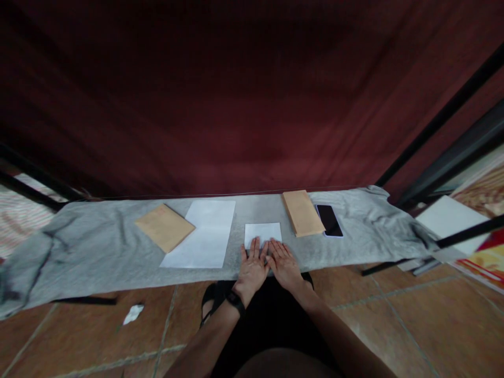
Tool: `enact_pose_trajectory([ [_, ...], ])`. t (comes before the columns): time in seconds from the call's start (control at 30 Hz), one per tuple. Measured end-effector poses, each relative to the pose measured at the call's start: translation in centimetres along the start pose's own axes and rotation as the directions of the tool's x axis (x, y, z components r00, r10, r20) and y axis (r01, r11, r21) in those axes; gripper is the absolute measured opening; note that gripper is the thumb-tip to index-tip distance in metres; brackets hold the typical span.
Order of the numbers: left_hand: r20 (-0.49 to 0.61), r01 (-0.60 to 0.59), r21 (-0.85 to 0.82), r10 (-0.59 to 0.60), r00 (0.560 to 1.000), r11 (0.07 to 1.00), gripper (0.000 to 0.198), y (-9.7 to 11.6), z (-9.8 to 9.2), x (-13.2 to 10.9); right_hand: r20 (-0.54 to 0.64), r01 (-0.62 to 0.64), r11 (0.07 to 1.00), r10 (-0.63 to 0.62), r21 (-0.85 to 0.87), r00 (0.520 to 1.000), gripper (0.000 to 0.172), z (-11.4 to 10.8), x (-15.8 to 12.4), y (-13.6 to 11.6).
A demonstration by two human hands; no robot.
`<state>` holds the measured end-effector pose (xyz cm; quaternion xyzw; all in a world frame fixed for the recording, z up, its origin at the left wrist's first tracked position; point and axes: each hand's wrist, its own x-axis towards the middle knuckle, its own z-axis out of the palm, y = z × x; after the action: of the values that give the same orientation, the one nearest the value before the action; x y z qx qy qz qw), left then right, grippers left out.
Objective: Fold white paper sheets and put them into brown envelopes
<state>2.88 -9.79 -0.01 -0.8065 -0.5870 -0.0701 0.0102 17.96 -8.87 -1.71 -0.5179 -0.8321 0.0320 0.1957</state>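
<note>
A small folded white sheet of paper (pixel 262 231) lies flat in front of me on the grey cloth. My left hand (pixel 252 268), with a dark band on its wrist, rests on the paper's near edge, fingers stretched out. Beside it my right hand (pixel 284 265) lies flat on the same edge, fingers extended, the thumbs close together. Neither hand grips anything. To the left are larger white sheets (pixel 208 236), partly under a brown envelope (pixel 164 228). On the right sits a stack of brown envelopes (pixel 303 212) next to a phone (pixel 329 220) with a dark screen.
The grey cloth (pixel 106 247) covers a long, narrow surface, with a dark red curtain (pixel 244 105) behind it. Black metal bars (pixel 444 115) stand at both sides. A crumpled white scrap (pixel 133 314) lies on the tiled floor (pixel 94 336). Printed papers (pixel 488 257) are at the far right.
</note>
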Motion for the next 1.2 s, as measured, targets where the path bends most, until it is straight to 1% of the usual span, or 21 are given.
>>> enact_pose_trajectory([
  [0.17, -0.017, -0.011, -0.003, 0.011, 1.0, 1.0, 0.061, -0.1, 0.4, 0.1, -0.049, -0.02, 0.999, 0.018, -0.049, 0.999, 0.05, -0.4, -1.1, 0.8],
  [0.3, -0.046, -0.014, -0.007, 0.013, 0.999, 1.0, 0.066, -0.3, 0.8, -0.1, -0.063, -0.051, 0.996, 0.046, -0.077, 0.997, 0.05, -0.7, -1.7, 1.4],
  [0.43, -0.064, -0.004, -0.013, 0.004, 0.998, 1.0, 0.072, -0.4, 0.7, -0.7, -0.07, -0.059, 0.994, 0.052, -0.09, 0.996, 0.049, -0.7, -1.9, 1.6],
  [0.57, -0.098, 0.082, -0.001, -0.082, 0.992, 0.997, 0.073, -1.0, 0.7, -1.7, -0.077, -0.061, 0.995, 0.054, -0.085, 0.996, 0.05, -0.7, -1.8, 1.6],
  [0.7, -0.119, 0.153, 0.01, -0.151, 0.981, 0.988, 0.072, -2.2, 0.8, -2.6, -0.086, -0.058, 0.995, 0.051, -0.079, 0.995, 0.05, -0.7, -1.7, 1.5],
  [0.77, -0.142, 0.186, 0.01, -0.183, 0.973, 0.983, 0.069, -2.7, 0.7, -2.7, -0.095, -0.063, 0.995, 0.056, -0.075, 0.994, 0.05, -0.7, -1.7, 1.5],
  [0.83, -0.166, 0.2, -0.007, -0.199, 0.966, 0.98, 0.064, -2.6, 0.4, -2.5, -0.097, -0.065, 0.996, 0.058, -0.068, 0.994, 0.05, -0.7, -1.7, 1.4],
  [0.9, -0.166, 0.153, -0.051, -0.16, 0.973, 0.987, 0.06, -2.0, 0.2, -1.8, -0.095, -0.068, 0.996, 0.061, -0.064, 0.994, 0.05, -0.7, -1.7, 1.4],
  [1.0, -0.114, -0.02, -0.137, 0.005, 0.993, 0.99, 0.057, -0.3, 0.3, -0.2, -0.081, -0.07, 0.995, 0.065, -0.07, 0.995, 0.049, -0.7, -1.8, 1.4],
  [1.07, -0.078, -0.115, -0.166, 0.103, 0.992, 0.979, 0.056, 1.0, 0.6, 0.9, -0.069, -0.07, 0.994, 0.064, -0.081, 0.996, 0.048, -0.6, -1.8, 1.4],
  [1.13, -0.053, -0.145, -0.169, 0.138, 0.989, 0.975, 0.057, 1.8, 1.1, 1.7, -0.06, -0.063, 0.994, 0.057, -0.095, 0.997, 0.048, -0.5, -1.8, 1.4],
  [1.2, -0.041, -0.129, -0.155, 0.124, 0.991, 0.979, 0.06, 2.0, 1.5, 2.1, -0.063, -0.06, 0.993, 0.054, -0.101, 0.997, 0.048, -0.4, -1.7, 1.4],
])
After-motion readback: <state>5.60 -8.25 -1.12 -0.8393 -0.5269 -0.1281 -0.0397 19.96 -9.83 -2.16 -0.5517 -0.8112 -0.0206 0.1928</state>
